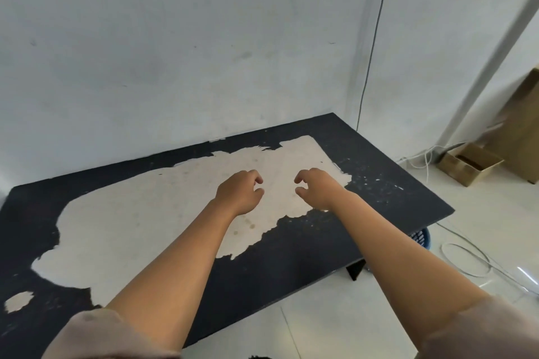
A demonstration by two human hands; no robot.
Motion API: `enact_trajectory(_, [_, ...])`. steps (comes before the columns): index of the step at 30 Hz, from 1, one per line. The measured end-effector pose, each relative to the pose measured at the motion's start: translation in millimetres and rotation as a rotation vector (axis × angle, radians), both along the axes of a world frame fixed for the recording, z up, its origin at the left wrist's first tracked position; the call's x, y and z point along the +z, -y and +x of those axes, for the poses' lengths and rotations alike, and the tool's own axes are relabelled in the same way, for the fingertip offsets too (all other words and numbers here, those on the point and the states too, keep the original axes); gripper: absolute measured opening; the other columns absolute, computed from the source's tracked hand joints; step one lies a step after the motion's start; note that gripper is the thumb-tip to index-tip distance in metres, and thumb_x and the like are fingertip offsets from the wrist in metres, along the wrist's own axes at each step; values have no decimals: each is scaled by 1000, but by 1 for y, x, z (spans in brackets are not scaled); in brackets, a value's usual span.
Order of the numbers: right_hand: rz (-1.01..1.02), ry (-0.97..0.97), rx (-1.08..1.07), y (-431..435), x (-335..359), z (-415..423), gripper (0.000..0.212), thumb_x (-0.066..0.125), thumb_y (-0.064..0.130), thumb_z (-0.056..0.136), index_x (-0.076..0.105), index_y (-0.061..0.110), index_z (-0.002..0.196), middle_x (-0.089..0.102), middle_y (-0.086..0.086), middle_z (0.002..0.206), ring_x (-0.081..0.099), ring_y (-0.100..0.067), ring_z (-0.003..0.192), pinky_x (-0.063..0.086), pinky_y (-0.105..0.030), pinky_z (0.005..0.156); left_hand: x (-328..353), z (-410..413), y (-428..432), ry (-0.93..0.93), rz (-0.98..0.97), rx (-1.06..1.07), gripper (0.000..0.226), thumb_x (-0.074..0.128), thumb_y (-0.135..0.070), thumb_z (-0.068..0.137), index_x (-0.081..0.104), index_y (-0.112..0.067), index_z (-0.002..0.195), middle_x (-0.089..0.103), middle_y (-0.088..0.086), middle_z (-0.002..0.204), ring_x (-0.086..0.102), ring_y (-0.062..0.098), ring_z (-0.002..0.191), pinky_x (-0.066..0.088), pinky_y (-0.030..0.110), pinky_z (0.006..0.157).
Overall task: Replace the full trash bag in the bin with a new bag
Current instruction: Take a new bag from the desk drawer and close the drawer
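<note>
i am holding both hands out over the black table (291, 259), above the far part of its pale worn patch (140, 213). my left hand (240, 192) is lying palm down with fingers loosely curled, gripping nothing. my right hand (316, 188) is reaching just beside it, nearer the table's right edge, fingers likewise loosely curled and gripping nothing. the two hands are staying apart. the blue slotted bin (422, 237) is standing on the floor under the table's right edge, only a sliver showing, so i cannot tell what is lying inside. an open cardboard box (469, 165) is sitting on the floor beyond the far right corner. a white cable (466, 259) is looping across the floor near the bin.
</note>
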State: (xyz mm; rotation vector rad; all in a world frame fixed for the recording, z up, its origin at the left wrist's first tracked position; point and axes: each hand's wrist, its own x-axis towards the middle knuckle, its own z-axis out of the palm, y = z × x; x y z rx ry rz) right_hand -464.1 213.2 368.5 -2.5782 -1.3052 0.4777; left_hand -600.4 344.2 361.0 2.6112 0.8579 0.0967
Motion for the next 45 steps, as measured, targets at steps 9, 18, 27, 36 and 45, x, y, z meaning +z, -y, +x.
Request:
enact_trajectory(9, [-13, 29, 189, 89, -4, 90, 39, 42, 27, 96, 47, 14, 133, 46, -11, 136, 55, -29, 112, 44, -37, 94, -10, 77, 116, 46, 1, 162, 34, 49, -31, 94, 52, -20, 126, 56, 2, 130, 56, 21, 113, 49, 36, 91])
enact_trajectory(18, [-36, -42, 322, 183, -43, 132, 37, 44, 25, 96, 49, 13, 130, 46, -12, 134, 50, -29, 117, 43, -36, 97, -41, 103, 226, 54, -65, 249, 33, 48, -28, 94, 52, -18, 125, 56, 2, 128, 54, 20, 114, 47, 35, 91])
enact_trajectory(27, [80, -83, 332, 241, -129, 154, 29, 41, 19, 95, 56, 13, 119, 56, -8, 117, 56, -24, 101, 47, -34, 88, -130, 112, 300, 37, -59, 350, 28, 47, -25, 94, 55, -21, 120, 59, -3, 120, 57, 17, 108, 47, 33, 87])
enact_trajectory(36, [129, -34, 341, 249, -250, 178, 28, 43, 22, 94, 59, 11, 114, 61, -10, 111, 58, -25, 96, 48, -33, 82, -244, 134, 309, 6, -7, 429, 30, 48, -26, 94, 52, -21, 123, 57, -2, 122, 55, 18, 109, 47, 31, 86])
enact_trajectory(45, [433, -663, -167, 193, -298, 188, 49, 45, 49, 93, 59, 3, 94, 62, -10, 79, 66, -28, 71, 58, -44, 75, -294, 149, 286, 204, 212, 549, 50, 53, -27, 92, 36, -19, 139, 45, 10, 133, 54, 29, 113, 46, 37, 81])
